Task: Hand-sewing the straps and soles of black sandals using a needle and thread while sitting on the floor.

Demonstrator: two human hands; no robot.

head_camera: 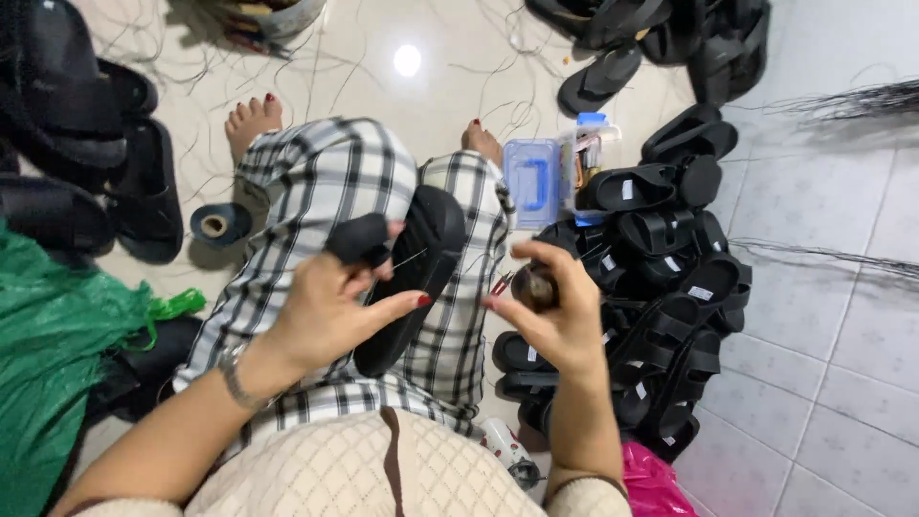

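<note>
Now we are mid-stitch on the black sandal (421, 273) lying across our lap. Our left hand (330, 311) pinches its strap (359, 239) at the top, thumb and fingers closed on it. Our right hand (555, 311) is curled shut around a small dark-handled tool (532, 287) just beside the sole. Next, we judge, the tip must meet the strap squarely while the left hand holds steady.

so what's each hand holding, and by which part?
Left hand pinches the strap of the black sandal lying on the lap. Right hand grips a small dark tool by its handle; the tool's kind cannot be told.
</note>
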